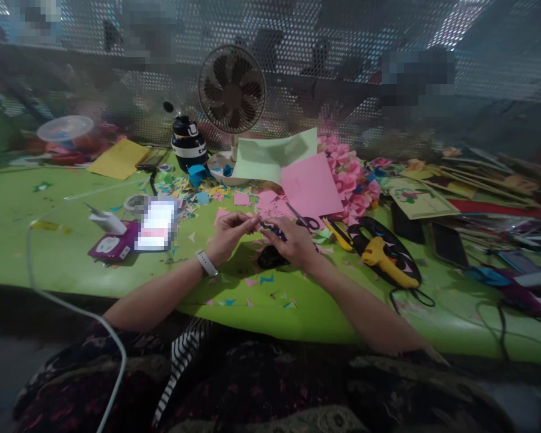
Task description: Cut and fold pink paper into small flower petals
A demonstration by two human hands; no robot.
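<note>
My left hand (229, 236), with a pale watch band at the wrist, is closed in a pinch, its fingertips meeting those of the other hand. What it pinches is too small to make out. My right hand (294, 242) is closed around a small dark blue-and-black patterned thing (273, 228), partly hidden by the fingers; its kind does not show. Below the hands a black object (270, 257) lies on the green table (243, 319). Beyond the right hand are dark-handled scissors (309, 221) and a yellow cutter (338, 234).
Pink paper (313, 183) and green paper (275, 159) lean before a fan (232, 90) and a dark bottle (188, 147). A lit phone (156, 224) stands at left. A yellow glue gun (388, 264) lies at right, near pink paper flowers (342, 159). A white cable (72, 310) hangs front left.
</note>
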